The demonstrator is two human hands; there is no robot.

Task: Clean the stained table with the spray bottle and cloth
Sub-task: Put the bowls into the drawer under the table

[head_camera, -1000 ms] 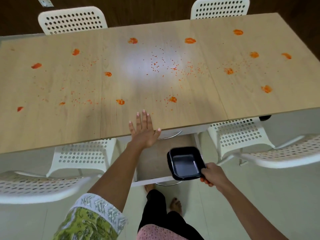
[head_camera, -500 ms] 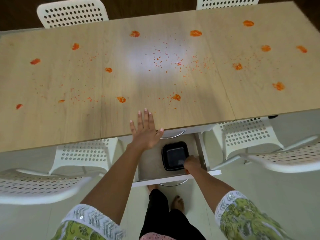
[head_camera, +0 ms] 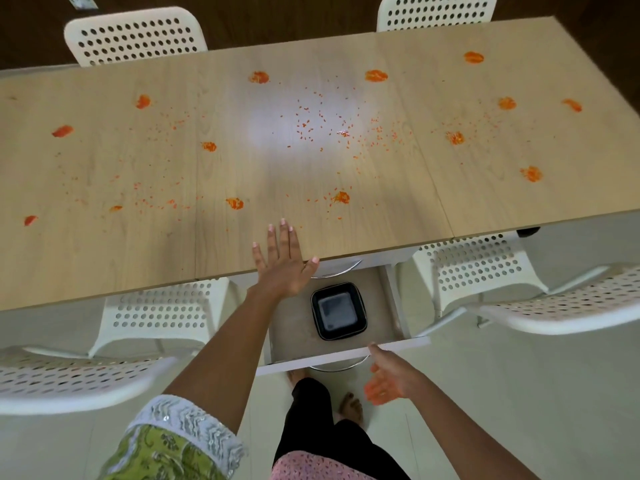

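Everywhere orange stains (head_camera: pixel 376 75) on table (head_camera: pixel 104 258)

Even, bright indoor light is falling from overhead, leaving a pale glare patch on the table (head_camera: pixel 301 133). Soft shadows are lying under its near edge. Wide-angle distortion is bowing the edges. The right hand (head_camera: pixel 388 382) is looking slightly motion-blurred.

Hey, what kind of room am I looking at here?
Probably a home dining area: a long wooden table with perforated white chairs around it, and an open drawer under the tabletop holding a black tray.
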